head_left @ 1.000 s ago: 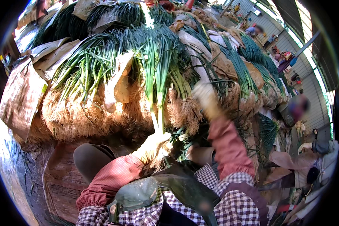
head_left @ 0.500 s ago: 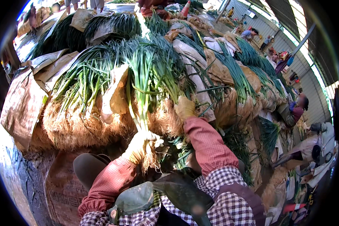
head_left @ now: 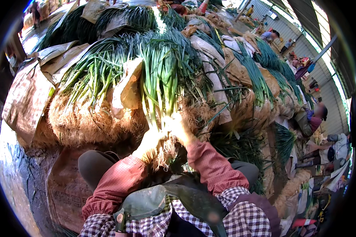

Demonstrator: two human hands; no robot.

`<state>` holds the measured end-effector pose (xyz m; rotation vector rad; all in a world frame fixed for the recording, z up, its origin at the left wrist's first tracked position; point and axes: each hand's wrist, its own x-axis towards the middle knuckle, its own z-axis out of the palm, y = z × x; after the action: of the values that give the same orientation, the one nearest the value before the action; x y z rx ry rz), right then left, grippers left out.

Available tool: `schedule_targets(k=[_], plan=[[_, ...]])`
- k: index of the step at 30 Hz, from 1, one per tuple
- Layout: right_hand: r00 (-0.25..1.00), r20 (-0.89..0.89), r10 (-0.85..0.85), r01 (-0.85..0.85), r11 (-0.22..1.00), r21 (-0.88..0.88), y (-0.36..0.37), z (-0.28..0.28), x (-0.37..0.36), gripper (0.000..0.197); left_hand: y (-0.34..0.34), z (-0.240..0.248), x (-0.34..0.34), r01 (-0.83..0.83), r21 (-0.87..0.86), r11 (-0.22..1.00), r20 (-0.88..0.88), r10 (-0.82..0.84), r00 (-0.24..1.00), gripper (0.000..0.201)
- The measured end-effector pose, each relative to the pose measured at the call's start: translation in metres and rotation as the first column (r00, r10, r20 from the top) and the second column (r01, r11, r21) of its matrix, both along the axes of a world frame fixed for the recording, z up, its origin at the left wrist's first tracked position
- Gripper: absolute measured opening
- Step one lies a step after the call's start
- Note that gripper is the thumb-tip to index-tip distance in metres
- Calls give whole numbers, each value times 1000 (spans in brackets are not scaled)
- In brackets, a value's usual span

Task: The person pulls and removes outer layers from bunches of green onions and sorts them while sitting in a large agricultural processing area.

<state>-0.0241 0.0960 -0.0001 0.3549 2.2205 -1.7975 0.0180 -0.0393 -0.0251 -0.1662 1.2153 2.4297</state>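
Printing point(head_left: 70, 197) in dark characters, unreadable, marked reddish-brown woven sack point(head_left: 64, 168) at lower left. Bunch of slender green onions point(head_left: 160, 85) was roots-down at centre, in front of tan-rooted onion heap point(head_left: 93, 122); leaves deep green, stems whitish, roots pale and stringy. Pale-gloved left hand point(head_left: 148, 144) had fingers around stem bases; pale-gloved right hand point(head_left: 180, 130) touched stems, glare hiding whether fingers gripped.
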Motion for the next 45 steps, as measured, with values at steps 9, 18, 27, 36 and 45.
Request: schedule_targets(k=[9, 18, 27, 36, 45], plan=[[907, -410, -100, 15, 978, -207, 5, 19, 20, 8, -7, 12, -9, -37, 105, 994, 86, 28, 996, 18], [967, -101, -233, 214, 962, -167, 49, -4, 36, 37, -4, -6, -18, -60, 272, 960, 255, -12, 967, 21], [952, -167, -258, 181, 910, -374, 69, 34, -54, 51, -17, 14, -6, 39, 333, 942, 83, -70, 994, 19], [853, -485, 194, -115, 975, 189, 42, 56, -58, 59, -15, 21, -1, 191, 368, 910, 26, -216, 976, 18], [901, -327, -285, 51, 819, -572, 10, -81, -46, 28, 4, 5, -2, 160, 273, 949, 67, -185, 980, 24]])
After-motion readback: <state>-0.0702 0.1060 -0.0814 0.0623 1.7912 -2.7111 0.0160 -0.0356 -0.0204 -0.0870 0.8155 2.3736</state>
